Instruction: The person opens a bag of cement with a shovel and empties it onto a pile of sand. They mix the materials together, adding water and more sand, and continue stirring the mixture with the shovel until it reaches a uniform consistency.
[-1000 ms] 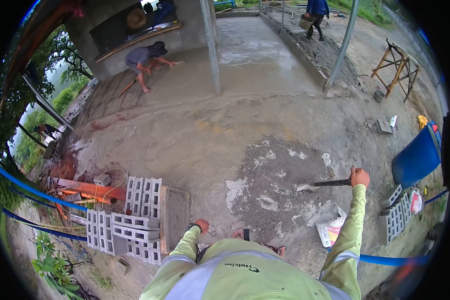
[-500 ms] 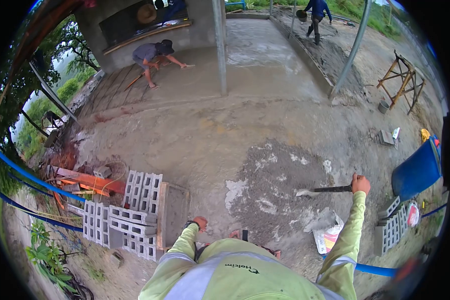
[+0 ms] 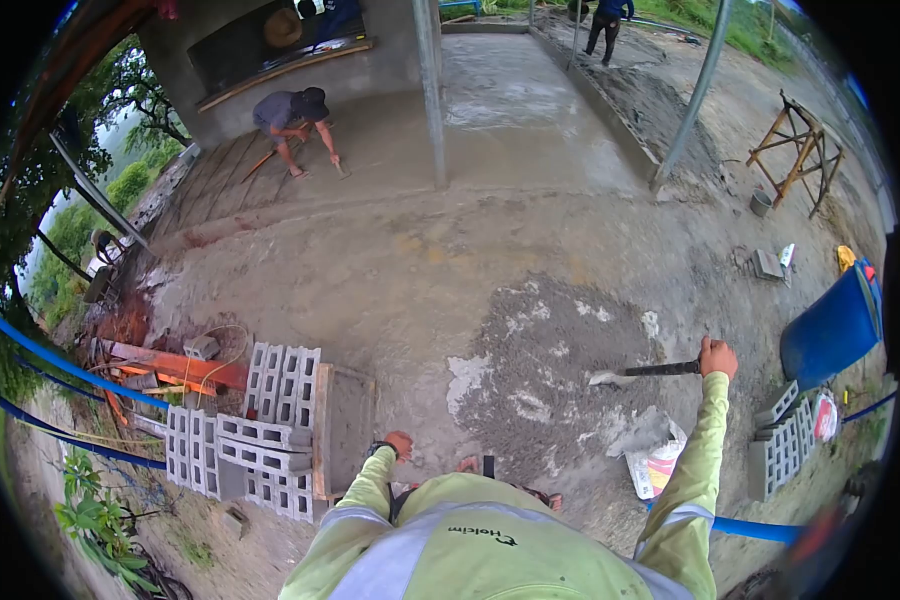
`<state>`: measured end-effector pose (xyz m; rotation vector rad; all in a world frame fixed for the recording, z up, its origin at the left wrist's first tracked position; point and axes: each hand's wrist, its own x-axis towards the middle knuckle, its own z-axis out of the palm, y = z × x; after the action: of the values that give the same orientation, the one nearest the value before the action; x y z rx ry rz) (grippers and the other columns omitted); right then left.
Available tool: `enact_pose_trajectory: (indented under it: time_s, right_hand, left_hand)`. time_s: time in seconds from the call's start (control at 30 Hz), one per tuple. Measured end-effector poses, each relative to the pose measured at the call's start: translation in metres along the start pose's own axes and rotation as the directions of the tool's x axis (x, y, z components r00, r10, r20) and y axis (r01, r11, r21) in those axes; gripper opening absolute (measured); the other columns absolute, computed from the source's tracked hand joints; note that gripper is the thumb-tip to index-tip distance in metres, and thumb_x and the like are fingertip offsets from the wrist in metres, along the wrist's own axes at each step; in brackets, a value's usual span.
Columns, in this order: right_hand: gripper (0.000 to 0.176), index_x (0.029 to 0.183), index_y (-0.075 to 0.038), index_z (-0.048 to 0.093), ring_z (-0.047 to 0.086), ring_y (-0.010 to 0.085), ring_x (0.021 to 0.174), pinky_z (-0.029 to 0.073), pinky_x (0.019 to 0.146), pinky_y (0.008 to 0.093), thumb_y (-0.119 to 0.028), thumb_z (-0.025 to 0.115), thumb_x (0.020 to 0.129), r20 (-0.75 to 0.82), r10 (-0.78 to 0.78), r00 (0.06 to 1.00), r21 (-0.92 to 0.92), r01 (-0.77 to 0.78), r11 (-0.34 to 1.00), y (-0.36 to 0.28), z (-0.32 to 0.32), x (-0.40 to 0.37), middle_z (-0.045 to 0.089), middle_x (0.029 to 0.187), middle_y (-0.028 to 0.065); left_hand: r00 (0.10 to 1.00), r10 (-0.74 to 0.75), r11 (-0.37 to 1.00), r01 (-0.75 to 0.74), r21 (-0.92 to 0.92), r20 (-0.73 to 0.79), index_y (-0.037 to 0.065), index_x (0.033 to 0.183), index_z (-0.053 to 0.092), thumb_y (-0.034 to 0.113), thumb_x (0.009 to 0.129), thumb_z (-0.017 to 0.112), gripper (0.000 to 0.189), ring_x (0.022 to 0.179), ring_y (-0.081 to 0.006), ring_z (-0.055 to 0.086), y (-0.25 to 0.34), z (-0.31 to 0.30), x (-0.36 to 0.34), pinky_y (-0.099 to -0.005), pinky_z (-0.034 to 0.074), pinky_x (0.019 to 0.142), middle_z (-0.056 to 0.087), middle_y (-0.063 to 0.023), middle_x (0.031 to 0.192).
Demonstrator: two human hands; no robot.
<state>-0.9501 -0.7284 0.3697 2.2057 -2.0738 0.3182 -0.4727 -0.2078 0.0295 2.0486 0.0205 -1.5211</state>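
Note:
My right hand point(image 3: 717, 357) is closed around the dark handle of a shovel point(image 3: 665, 369), stretched out to the right. The shovel's pale blade lies against the wet grey mortar mix point(image 3: 540, 380) spread on the ground ahead of me. My left hand point(image 3: 400, 445) hangs low beside a shallow wooden-sided box point(image 3: 348, 430). Only its back shows clearly, so its fingers are hard to make out. A torn cement bag point(image 3: 657, 465) lies near my right forearm, at the edge of the mix.
Hollow concrete blocks point(image 3: 260, 440) are stacked at left, others point(image 3: 785, 450) at right below a blue drum point(image 3: 830, 330). A co-worker point(image 3: 295, 120) bends over the slab with a flat tool; another person point(image 3: 605, 25) is far right. Metal posts point(image 3: 430, 95) and a wooden trestle point(image 3: 798, 150) stand ahead.
The bending co-worker's tool hand has moved left and nearer. The far person has shifted left and away in view. My hands and the shovel have hardly moved.

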Motion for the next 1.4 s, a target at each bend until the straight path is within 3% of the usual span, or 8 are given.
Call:
enact_pose_trajectory:
  time_s: [0.23,0.27,0.7,0.8,0.87,1.1,1.17,1.4]
  right_hand:
    - [0.046,0.072,-0.009,0.07,0.061,0.0388,0.085,0.047,0.078,0.048,-0.047,0.048,0.087,-0.059,0.026,0.998,0.013,-0.026,1.0,0.003,0.006,0.001,0.066,0.082,0.0203]
    - [0.046,0.071,-0.009,0.07,0.061,0.0393,0.085,0.047,0.078,0.0479,-0.047,0.048,0.087,-0.068,0.018,0.998,0.016,-0.017,1.0,0.003,0.007,0.001,0.066,0.081,0.0203]
    - [0.044,0.069,-0.009,0.069,0.06,0.0381,0.083,0.047,0.077,0.0472,-0.045,0.049,0.086,-0.043,0.005,0.999,0.01,-0.005,1.0,-0.004,-0.006,-0.007,0.066,0.077,0.0167]
    - [0.044,0.068,-0.009,0.068,0.06,0.038,0.082,0.047,0.077,0.047,-0.045,0.05,0.086,-0.059,-0.013,0.998,0.018,0.014,1.0,0.001,0.0,-0.005,0.066,0.075,0.0157]
    - [0.043,0.068,-0.01,0.068,0.06,0.038,0.081,0.047,0.077,0.047,-0.045,0.05,0.086,-0.081,-0.025,0.996,0.028,0.027,0.999,0.002,0.002,-0.006,0.066,0.074,0.0153]
    - [0.043,0.068,-0.01,0.067,0.06,0.0386,0.08,0.047,0.076,0.0472,-0.044,0.05,0.086,-0.081,-0.015,0.997,0.009,0.016,1.0,0.002,0.0,-0.007,0.065,0.074,0.0161]
    - [0.042,0.067,-0.009,0.067,0.06,0.0387,0.08,0.047,0.076,0.0473,-0.044,0.05,0.086,-0.08,-0.015,0.997,0.018,0.017,1.0,0.002,-0.001,-0.006,0.065,0.075,0.0163]
    - [0.042,0.067,-0.01,0.067,0.06,0.0391,0.08,0.048,0.075,0.0476,-0.043,0.051,0.086,-0.094,-0.013,0.996,0.039,0.016,0.999,-0.001,-0.004,-0.008,0.065,0.074,0.0168]
  left_hand:
    - [0.999,-0.039,0.999,0.039,-0.002,0.006,0.011,0.116,0.056,0.017,0.086,0.052,0.031,0.066,-0.0221,0.065,0.001,-0.006,-0.009,-0.0371,0.052,0.055,0.066,-0.0096,0.093]
    - [0.998,-0.037,0.999,0.037,-0.011,0.053,0.011,0.115,0.052,0.012,0.087,0.049,0.029,0.063,-0.0271,0.063,0.0,-0.008,-0.005,-0.0419,0.054,0.054,0.064,-0.0137,0.099]
    - [0.999,-0.031,0.999,0.032,-0.018,0.031,0.01,0.111,0.054,0.015,0.089,0.045,0.025,0.073,-0.0276,0.065,-0.007,-0.005,-0.01,-0.0427,0.055,0.057,0.064,-0.0132,0.095]
    - [0.999,-0.034,0.999,0.034,-0.026,0.028,0.009,0.112,0.055,0.015,0.089,0.046,0.025,0.072,-0.0277,0.065,-0.006,-0.004,-0.01,-0.0422,0.055,0.056,0.064,-0.0131,0.094]
    - [0.997,-0.071,0.995,0.072,-0.066,0.017,0.015,0.113,0.054,0.015,0.087,0.05,0.026,0.06,-0.0234,0.062,-0.006,-0.004,-0.008,-0.039,0.05,0.048,0.064,-0.0091,0.087]
    - [0.997,-0.073,0.995,0.075,-0.059,0.035,0.014,0.112,0.054,0.016,0.087,0.051,0.025,0.061,-0.0241,0.061,-0.006,-0.004,-0.01,-0.0397,0.05,0.048,0.063,-0.0092,0.087]
    - [0.999,-0.047,0.999,0.047,-0.017,-0.006,0.009,0.112,0.057,0.011,0.089,0.045,0.026,0.074,-0.0281,0.066,0.002,-0.001,-0.021,-0.0416,0.055,0.055,0.066,-0.0141,0.095]
    - [0.997,-0.063,0.997,0.065,-0.037,0.04,0.014,0.109,0.054,0.018,0.087,0.053,0.023,0.064,-0.0247,0.063,-0.006,-0.004,-0.009,-0.0406,0.051,0.05,0.064,-0.0091,0.087]
